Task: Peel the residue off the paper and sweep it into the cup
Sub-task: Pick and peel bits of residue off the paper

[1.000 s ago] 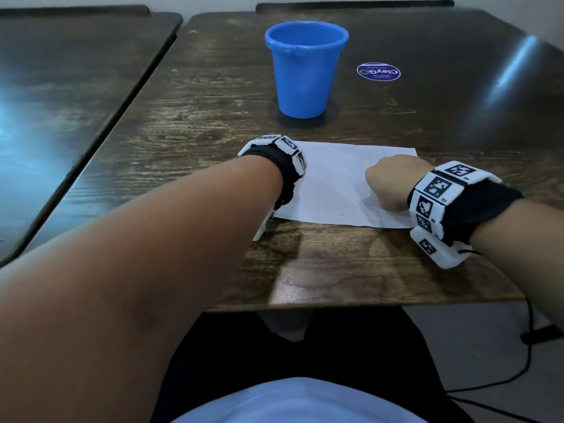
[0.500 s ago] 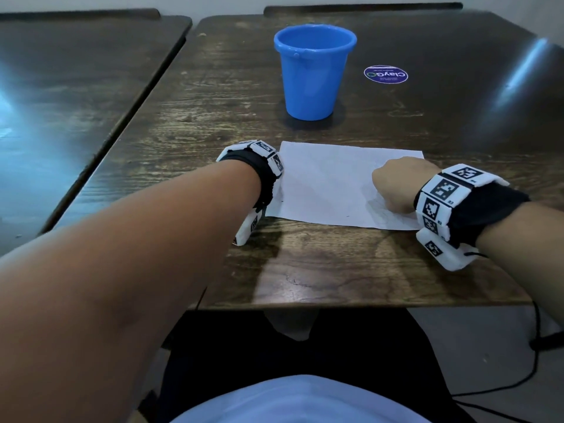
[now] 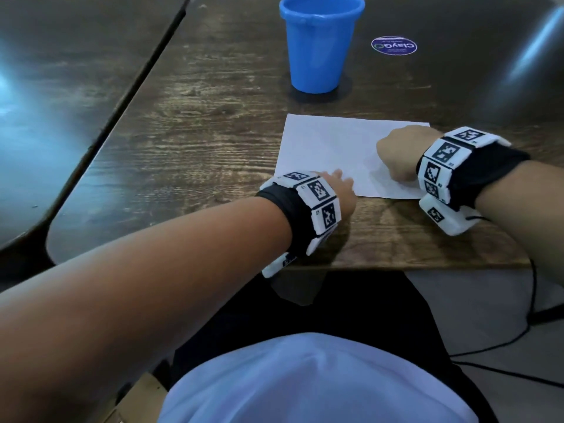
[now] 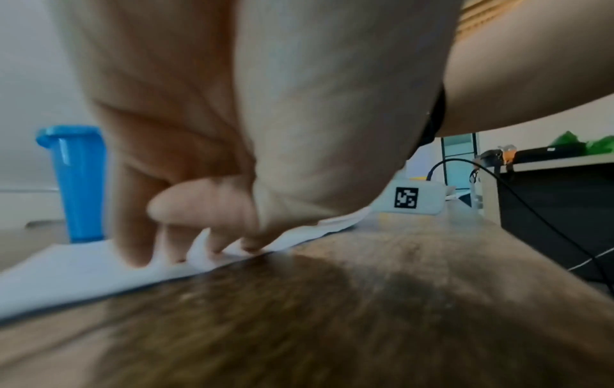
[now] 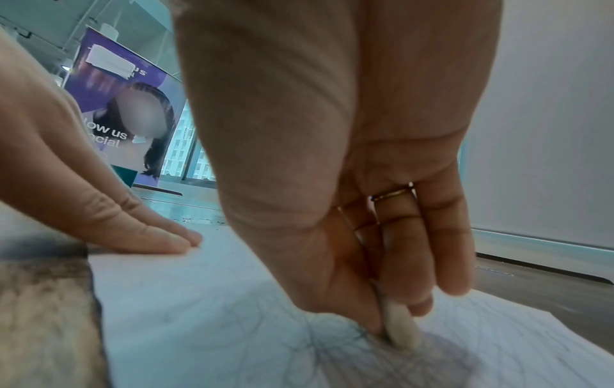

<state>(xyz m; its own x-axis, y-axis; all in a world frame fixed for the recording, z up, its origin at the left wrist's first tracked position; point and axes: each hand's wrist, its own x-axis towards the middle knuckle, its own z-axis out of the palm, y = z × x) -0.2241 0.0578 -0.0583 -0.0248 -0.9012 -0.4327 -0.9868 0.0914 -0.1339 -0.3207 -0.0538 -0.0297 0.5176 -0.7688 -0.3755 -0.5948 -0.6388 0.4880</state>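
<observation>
Plainly, with the right hand [image 5: 382, 262] pinching a white eraser [image 5: 400, 328] against the paper [image 3: 329, 148] below the blue cup [image 3: 319, 47] and the left hand's [image 3: 338, 193] flat fingers pinning its near corner, hard rubbing could crumple the sheet.

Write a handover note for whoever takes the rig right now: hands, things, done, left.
Left hand: fingers straight, pressing the near edge of the paper flat on the table.
Right hand: pinching a small whitish eraser-like piece, its tip on the paper's pencil-marked patch.
Blue cup: upright beyond the paper, apart from it; the visible inner wall is bare, the bottom out of sight.
Done: paper pinned, right hand working the marks.
Left: no loose residue shows on the sheet; sweeping into the cup not yet begun.
</observation>
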